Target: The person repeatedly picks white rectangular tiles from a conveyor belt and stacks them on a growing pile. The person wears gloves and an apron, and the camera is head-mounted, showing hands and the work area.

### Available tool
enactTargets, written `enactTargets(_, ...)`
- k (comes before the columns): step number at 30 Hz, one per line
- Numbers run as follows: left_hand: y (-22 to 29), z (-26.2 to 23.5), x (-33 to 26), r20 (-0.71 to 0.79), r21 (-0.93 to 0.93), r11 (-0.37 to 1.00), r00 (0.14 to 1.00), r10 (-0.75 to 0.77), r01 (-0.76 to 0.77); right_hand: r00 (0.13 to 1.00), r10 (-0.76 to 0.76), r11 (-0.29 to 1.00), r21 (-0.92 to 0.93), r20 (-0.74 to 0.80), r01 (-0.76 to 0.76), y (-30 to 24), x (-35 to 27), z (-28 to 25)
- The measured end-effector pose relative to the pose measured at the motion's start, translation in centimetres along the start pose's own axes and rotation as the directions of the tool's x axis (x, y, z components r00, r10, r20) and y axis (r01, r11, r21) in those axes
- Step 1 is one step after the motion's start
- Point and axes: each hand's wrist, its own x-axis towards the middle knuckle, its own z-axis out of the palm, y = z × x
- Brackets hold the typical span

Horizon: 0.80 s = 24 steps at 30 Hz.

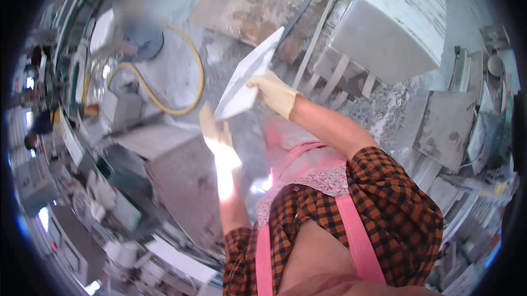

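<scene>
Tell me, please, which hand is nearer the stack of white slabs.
Right. The right hand, holding a flat white panel, is left of the stack; the left hand is farther left, by the panel's lower end.

Thin white slab (pixel 247 76), tilted

the head camera, fisheye-wide, looks steeply down from just above the checked shirt (pixel 395 205), which is very near, toward the left hand (pixel 212 127) and the right hand (pixel 276 94), a little farther away

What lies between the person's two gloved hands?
In the head view, the lower part of a white panel lies between the left hand and right hand.
</scene>
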Motion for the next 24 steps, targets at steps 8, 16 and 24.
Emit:
enactTargets(8, 2.6, 3.1, 11.3, 0.596, -0.681, -0.583, 0.798, -0.089, 0.443, 0.994, -0.076, 0.972, 0.214, -0.082, 0.092, -8.0, 4.1, 2.3)
enactTargets(16, 14.8, 5.4, 23.6, 0.595, -0.803, -0.23, 0.749, -0.292, 0.549, 0.987, -0.16, 0.968, 0.198, 0.025, 0.152, -19.6, 4.9, -2.0)
enactTargets(24, 23.4, 12.1, 34.3, 0.647, -0.762, -0.043, 0.759, -0.071, 0.646, 0.947, -0.18, 0.232, -0.947, -0.264, -0.22, -35.2, 7.8, -16.4)
